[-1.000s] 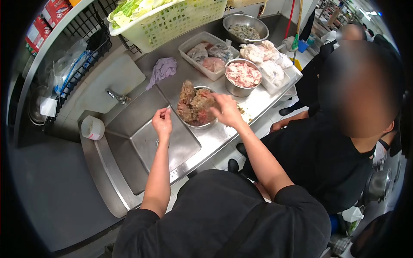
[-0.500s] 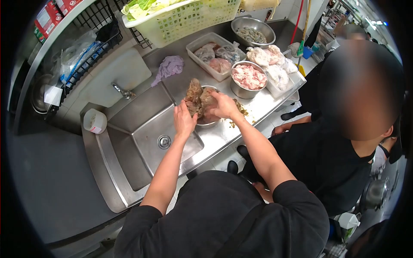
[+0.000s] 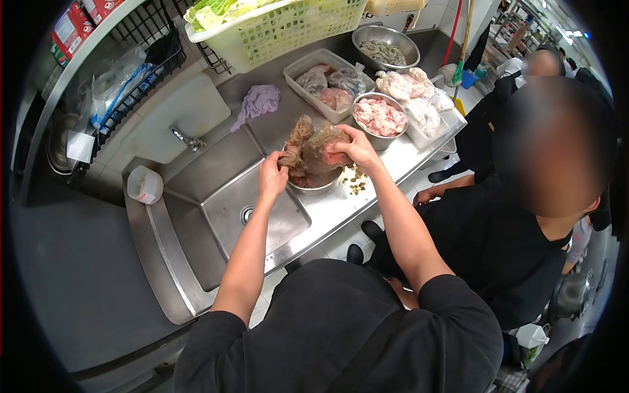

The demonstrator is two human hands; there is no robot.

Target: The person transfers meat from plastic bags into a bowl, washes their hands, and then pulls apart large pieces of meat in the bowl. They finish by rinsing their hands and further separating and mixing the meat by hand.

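A ragged brown slab of meat with a pinkish patch is lifted over a round metal bowl on the steel counter. My right hand grips its right side, thumb and fingers wrapped over the edge. Closed fingers of my left hand hold the brown, shaggy left part. More dark, wet meat shows low in the bowl, partly covered by the raised slab. Small greenish-brown bits lie scattered on the counter right of the bowl.
The sink basin is left of the bowl. Behind stand a tub of bagged meat, a pot of pale pink meat and a bowl of shrimp. A purple cloth lies near the tap. A person in black stands close on my right.
Both hands have moved apart, spreading and raising the meat above the bowl. More of the bowl and the scattered bits now shows. Another person has come into view behind at right.
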